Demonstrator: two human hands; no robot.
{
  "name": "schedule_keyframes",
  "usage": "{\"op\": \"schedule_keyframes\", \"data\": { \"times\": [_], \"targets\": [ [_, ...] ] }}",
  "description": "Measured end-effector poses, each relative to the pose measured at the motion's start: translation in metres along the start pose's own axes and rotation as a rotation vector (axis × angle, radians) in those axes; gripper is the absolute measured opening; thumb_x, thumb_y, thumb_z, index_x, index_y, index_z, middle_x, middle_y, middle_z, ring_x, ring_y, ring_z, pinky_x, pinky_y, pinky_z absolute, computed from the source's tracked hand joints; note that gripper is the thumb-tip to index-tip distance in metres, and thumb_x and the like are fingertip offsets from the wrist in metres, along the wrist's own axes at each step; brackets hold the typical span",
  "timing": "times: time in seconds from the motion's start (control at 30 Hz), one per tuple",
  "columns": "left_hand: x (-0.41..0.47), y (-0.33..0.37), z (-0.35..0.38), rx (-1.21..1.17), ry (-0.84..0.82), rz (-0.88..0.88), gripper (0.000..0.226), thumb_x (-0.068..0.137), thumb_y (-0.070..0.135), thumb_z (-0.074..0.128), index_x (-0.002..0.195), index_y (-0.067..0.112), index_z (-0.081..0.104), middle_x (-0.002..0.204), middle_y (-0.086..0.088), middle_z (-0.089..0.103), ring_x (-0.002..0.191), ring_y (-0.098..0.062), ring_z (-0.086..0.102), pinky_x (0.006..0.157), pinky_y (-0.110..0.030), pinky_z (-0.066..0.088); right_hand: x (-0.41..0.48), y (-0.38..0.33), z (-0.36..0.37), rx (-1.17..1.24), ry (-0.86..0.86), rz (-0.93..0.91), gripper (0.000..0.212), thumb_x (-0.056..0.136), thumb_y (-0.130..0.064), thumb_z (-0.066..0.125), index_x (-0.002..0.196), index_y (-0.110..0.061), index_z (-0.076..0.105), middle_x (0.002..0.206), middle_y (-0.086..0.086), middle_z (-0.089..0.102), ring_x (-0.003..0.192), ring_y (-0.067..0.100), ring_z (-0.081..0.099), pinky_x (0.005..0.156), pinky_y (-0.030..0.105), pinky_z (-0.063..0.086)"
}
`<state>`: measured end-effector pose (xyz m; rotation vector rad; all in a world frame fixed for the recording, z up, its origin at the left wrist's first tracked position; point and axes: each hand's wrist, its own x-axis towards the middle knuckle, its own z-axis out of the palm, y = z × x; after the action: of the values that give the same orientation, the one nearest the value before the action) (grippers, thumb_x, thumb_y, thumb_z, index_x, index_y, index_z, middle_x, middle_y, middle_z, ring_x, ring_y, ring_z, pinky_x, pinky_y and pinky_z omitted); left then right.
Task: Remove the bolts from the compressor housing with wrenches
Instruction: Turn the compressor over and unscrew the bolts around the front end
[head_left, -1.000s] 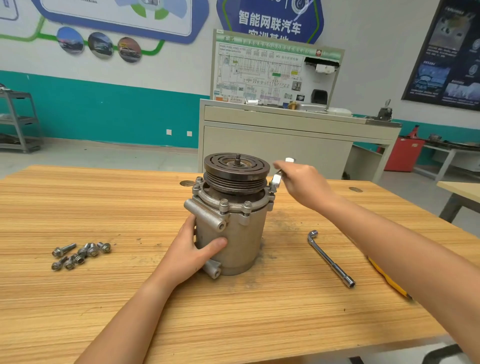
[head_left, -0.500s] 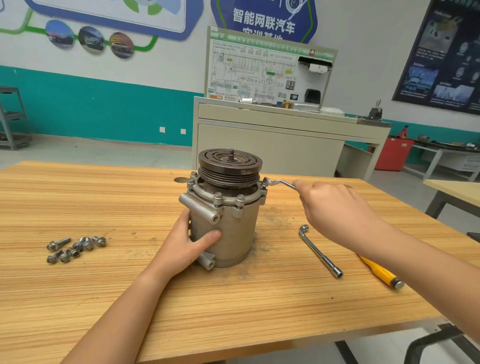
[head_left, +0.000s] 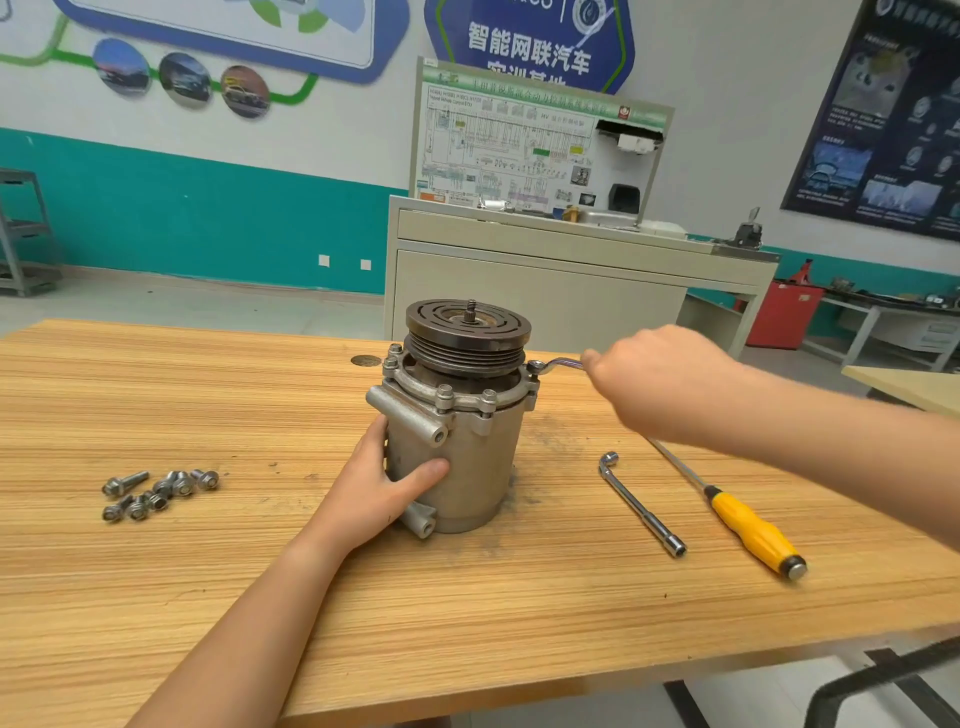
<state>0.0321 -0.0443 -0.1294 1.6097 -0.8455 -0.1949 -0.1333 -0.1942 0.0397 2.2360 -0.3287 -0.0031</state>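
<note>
— Housing (head_left: 467, 467): where does it stand?
— At the centre of the frame, upright on the table (head_left: 260, 571), with the dark grooved pulley (head_left: 467, 327) on top.

— What does the left hand do?
— The left hand (head_left: 384, 483) grips the housing's left side. The thumb lies across the front wall and the fingers pass round behind, out of sight.

— And the right hand?
— The right hand (head_left: 660, 384), right of centre and blurred, is closed round the handle of a wrench (head_left: 558, 365). The wrench runs roughly level towards the left. Its ring end sits at the right edge of the flange (head_left: 415, 382), just under the pulley rim, and what the ring caps is covered.

— Which bolts are seated?
— Bolts (head_left: 445, 392): two stand upright at the front of the flange and two more at its upper left.

— Any others?
— Loose bolts (head_left: 156, 491) lie in a cluster on the table at the left of the frame, well apart from the housing.

— Other tools?
— An L-wrench (head_left: 641, 501) lies on the table to the right of the housing, bent end uppermost and socket end towards the lower right. A screwdriver (head_left: 748, 530) with a yellow handle lies farther right, roughly parallel and not touching it. Its shaft passes beneath the right forearm.
</note>
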Motion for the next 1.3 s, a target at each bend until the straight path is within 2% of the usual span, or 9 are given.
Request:
{"op": "schedule_keyframes", "data": {
  "times": [0.23, 0.33, 0.5, 0.6, 0.77, 0.87, 1.03, 1.17, 1.3],
  "targets": [
    [0.000, 0.002, -0.001, -0.036, -0.018, -0.010, 0.053, 0.069, 0.045, 0.072, 0.111, 0.048, 0.040, 0.119, 0.022, 0.054, 0.102, 0.019, 0.049, 0.073, -0.005, 0.044, 0.053, 0.026, 0.046, 0.062, 0.178, 0.012, 0.033, 0.090, -0.002, 0.040, 0.117, -0.017, 0.050, 0.059, -0.004, 0.040, 0.061, 0.019, 0.045, 0.045, 0.026, 0.032],
    [0.001, 0.000, -0.001, -0.031, -0.010, -0.005, 0.053, 0.069, 0.045, 0.072, 0.111, 0.049, 0.040, 0.118, 0.022, 0.055, 0.102, 0.021, 0.048, 0.074, -0.004, 0.043, 0.077, 0.010, 0.069, 0.245, 0.270, 0.063, 0.030, 0.093, -0.002, 0.037, 0.117, -0.013, 0.050, 0.089, 0.001, 0.063, 0.080, 0.022, 0.061, 0.064, 0.032, 0.050],
    [0.003, -0.004, 0.000, 0.008, 0.003, 0.004, 0.049, 0.077, 0.032, 0.073, 0.111, 0.048, 0.041, 0.118, 0.022, 0.056, 0.102, 0.021, 0.049, 0.077, -0.007, 0.043, 0.104, -0.018, 0.075, 0.561, 0.408, 0.090, 0.043, 0.085, 0.004, 0.039, 0.120, -0.014, 0.058, 0.110, 0.007, 0.065, 0.098, 0.028, 0.060, 0.071, 0.035, 0.044],
    [0.003, -0.006, 0.000, 0.004, 0.008, -0.005, 0.049, 0.080, 0.027, 0.072, 0.112, 0.047, 0.040, 0.119, 0.020, 0.056, 0.105, 0.015, 0.050, 0.080, -0.011, 0.043, 0.107, -0.005, 0.071, 0.477, 0.398, -0.002, 0.039, 0.087, 0.003, 0.040, 0.118, -0.014, 0.058, 0.108, 0.007, 0.066, 0.095, 0.027, 0.061, 0.067, 0.033, 0.044],
    [0.002, -0.005, 0.001, -0.002, 0.007, -0.019, 0.051, 0.080, 0.030, 0.071, 0.116, 0.045, 0.038, 0.118, 0.020, 0.055, 0.101, 0.018, 0.049, 0.076, -0.008, 0.043, 0.081, 0.013, 0.059, 0.910, 0.556, 0.321, 0.029, 0.098, -0.021, 0.039, 0.115, -0.006, 0.056, 0.098, 0.015, 0.067, 0.090, 0.033, 0.060, 0.075, 0.039, 0.047],
    [0.002, -0.004, 0.001, 0.009, 0.008, -0.019, 0.052, 0.080, 0.029, 0.071, 0.117, 0.044, 0.037, 0.116, 0.022, 0.054, 0.097, 0.024, 0.048, 0.070, -0.002, 0.042, 0.046, 0.013, 0.051, 0.949, 0.432, 0.284, 0.028, 0.098, -0.026, 0.036, 0.115, -0.009, 0.051, 0.079, 0.007, 0.061, 0.077, 0.029, 0.057, 0.067, 0.038, 0.046],
    [0.001, -0.002, 0.001, 0.015, 0.015, -0.024, 0.052, 0.081, 0.027, 0.071, 0.121, 0.039, 0.038, 0.114, 0.020, 0.056, 0.098, 0.019, 0.050, 0.072, -0.005, 0.043, -0.003, -0.008, 0.045, 0.582, 0.143, 0.227, 0.023, 0.095, -0.012, 0.037, 0.116, -0.016, 0.048, 0.065, -0.004, 0.042, 0.060, 0.017, 0.045, 0.045, 0.027, 0.029],
    [0.001, -0.001, 0.001, 0.028, 0.013, -0.024, 0.049, 0.082, 0.028, 0.070, 0.115, 0.043, 0.038, 0.114, 0.021, 0.055, 0.096, 0.020, 0.048, 0.071, -0.004, 0.042, -0.007, -0.015, 0.030, 0.496, 0.118, 0.232, 0.034, 0.093, -0.005, 0.037, 0.125, -0.014, 0.041, 0.062, -0.004, 0.032, 0.067, 0.019, 0.041, 0.048, 0.026, 0.027],
    [0.001, -0.001, 0.001, 0.020, 0.006, -0.025, 0.046, 0.081, 0.029, 0.070, 0.111, 0.046, 0.039, 0.114, 0.021, 0.056, 0.100, 0.017, 0.050, 0.072, -0.005, 0.043, -0.001, -0.018, 0.011, 0.412, 0.040, 0.195, 0.026, 0.087, 0.003, 0.038, 0.108, -0.009, 0.049, 0.061, -0.001, 0.030, 0.065, 0.020, 0.040, 0.049, 0.027, 0.030]
  ]
}}
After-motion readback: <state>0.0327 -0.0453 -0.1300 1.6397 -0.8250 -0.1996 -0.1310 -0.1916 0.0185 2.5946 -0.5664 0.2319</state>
